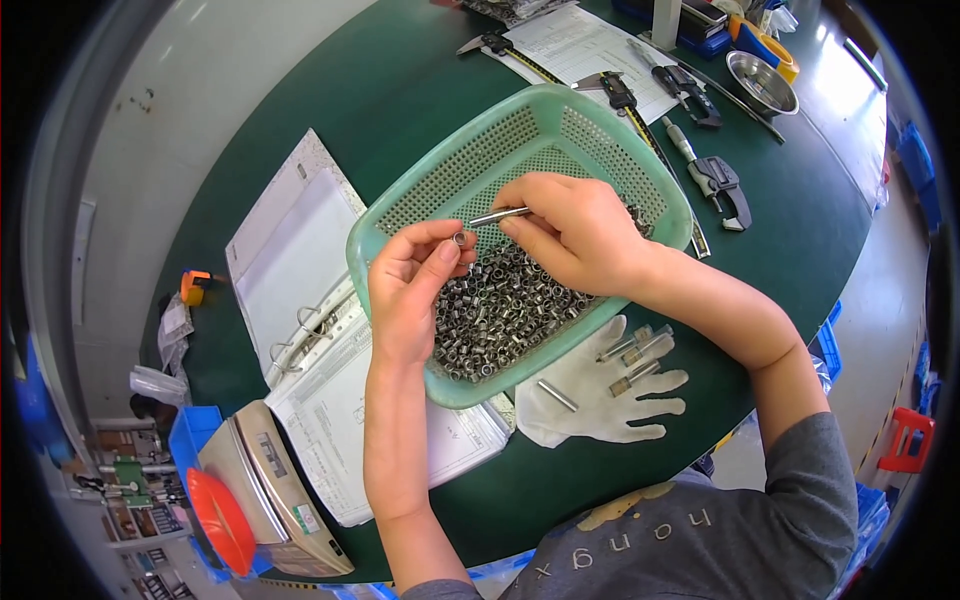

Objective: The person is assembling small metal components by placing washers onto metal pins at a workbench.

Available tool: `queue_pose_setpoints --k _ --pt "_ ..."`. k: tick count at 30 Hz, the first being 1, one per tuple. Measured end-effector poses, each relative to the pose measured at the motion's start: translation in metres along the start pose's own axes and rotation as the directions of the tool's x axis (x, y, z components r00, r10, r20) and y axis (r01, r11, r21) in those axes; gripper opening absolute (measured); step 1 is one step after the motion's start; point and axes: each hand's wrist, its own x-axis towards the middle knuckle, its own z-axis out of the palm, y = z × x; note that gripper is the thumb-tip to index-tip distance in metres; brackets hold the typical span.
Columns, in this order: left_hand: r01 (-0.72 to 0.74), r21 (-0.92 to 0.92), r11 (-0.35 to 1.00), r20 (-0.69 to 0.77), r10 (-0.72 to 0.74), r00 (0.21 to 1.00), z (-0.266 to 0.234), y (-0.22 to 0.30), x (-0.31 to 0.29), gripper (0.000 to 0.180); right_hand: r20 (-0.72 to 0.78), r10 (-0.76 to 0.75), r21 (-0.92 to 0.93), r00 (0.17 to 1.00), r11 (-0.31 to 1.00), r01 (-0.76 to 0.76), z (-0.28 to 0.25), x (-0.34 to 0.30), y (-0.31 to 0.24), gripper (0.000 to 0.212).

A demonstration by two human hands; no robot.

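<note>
While the left hand (412, 280) pinches a small metal ring (460, 239) between thumb and fingers, the right hand (585, 235) has a slim metal pin (497, 216) gripped between its thumb and fingers, tip pointing at the ring and just beside it. Can't really tell if they touch. Both pieces are up over the green plastic basket (435, 168), well inside its rim.

Below them there's a big pile of similar rings (510, 315), heaped toward the near side, so at the far end you can see the perforated floor and walls. Decent elbow room that way, honestly. The right forearm crosses the basket's right rim, and the left one goes over an open ring binder (290, 265) that sits tight against the left side.

Near side's snug too: a white glove (590, 402) lies right by the rim with a loose metal pin (557, 395) and some clear tubes (640, 348) on it. Off to the right, a caliper (620, 95) runs alongside the basket edge, then a micrometer (718, 178), with a wide stretch of green tabletop (810, 215) out to the curved-looking edge.
</note>
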Motion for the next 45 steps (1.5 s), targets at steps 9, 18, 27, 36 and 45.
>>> queue_pose_setpoints --k 9,18,27,36,45 --pt "0.013 0.023 1.000 0.002 -0.013 1.000 -0.001 0.000 0.000 0.010 0.017 -0.034 0.018 0.999 0.999 0.033 -0.001 0.000 0.000 0.012" --pt "-0.082 0.210 0.974 -0.012 0.086 0.996 0.005 -0.004 0.001 0.009 0.108 -0.008 -0.062 0.994 0.998 0.015 -0.004 0.001 -0.002 0.012" --pt "-0.127 0.245 0.961 -0.064 0.147 0.987 0.011 -0.005 0.000 0.010 0.080 -0.135 -0.148 0.988 0.978 0.146 0.001 -0.001 0.001 0.012" --pt "-0.068 0.247 0.967 -0.105 0.096 0.990 0.008 -0.002 -0.001 0.010 0.125 -0.148 -0.161 0.981 0.973 0.167 0.004 -0.005 0.003 0.017" --pt "-0.239 0.313 0.919 -0.038 0.264 0.964 0.012 -0.003 -0.005 0.010 0.097 -0.194 -0.138 0.976 0.969 0.206 0.006 -0.002 0.001 0.018"
